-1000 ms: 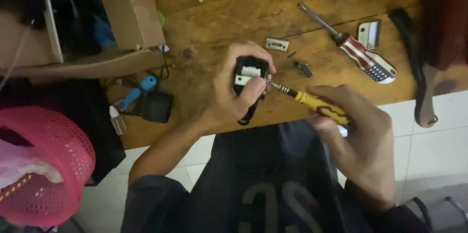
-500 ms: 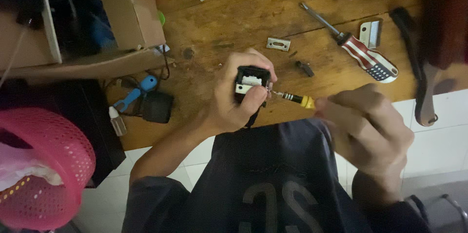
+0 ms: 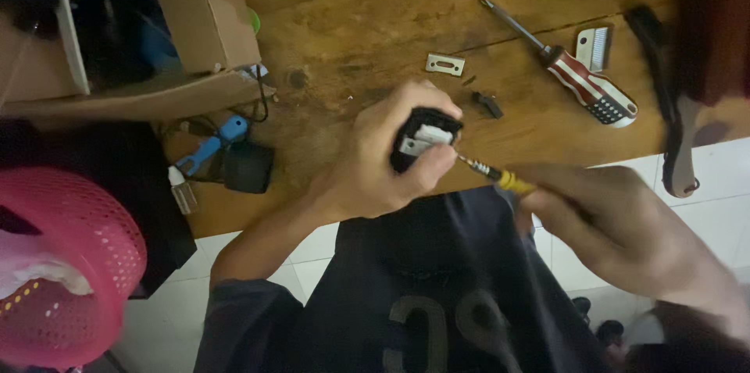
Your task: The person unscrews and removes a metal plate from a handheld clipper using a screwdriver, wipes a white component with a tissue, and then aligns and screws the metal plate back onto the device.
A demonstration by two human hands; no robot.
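Wooden table (image 3: 351, 21); left hand (image 3: 375, 162) fingers around black device (image 3: 422, 139), probably clippers.

striped screwdriver (image 3: 582, 80), pink basket (image 3: 70, 264), cardboard box (image 3: 207, 10)

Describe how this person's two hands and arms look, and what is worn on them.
Both hands are bare: no gloves, rings or watch show on the left hand or the right hand. The left forearm is uncovered up to a short dark navy sleeve, part of a dark navy shirt with pale printed figures on its front. The right hand looks motion-blurred; its sleeve cannot be made out.
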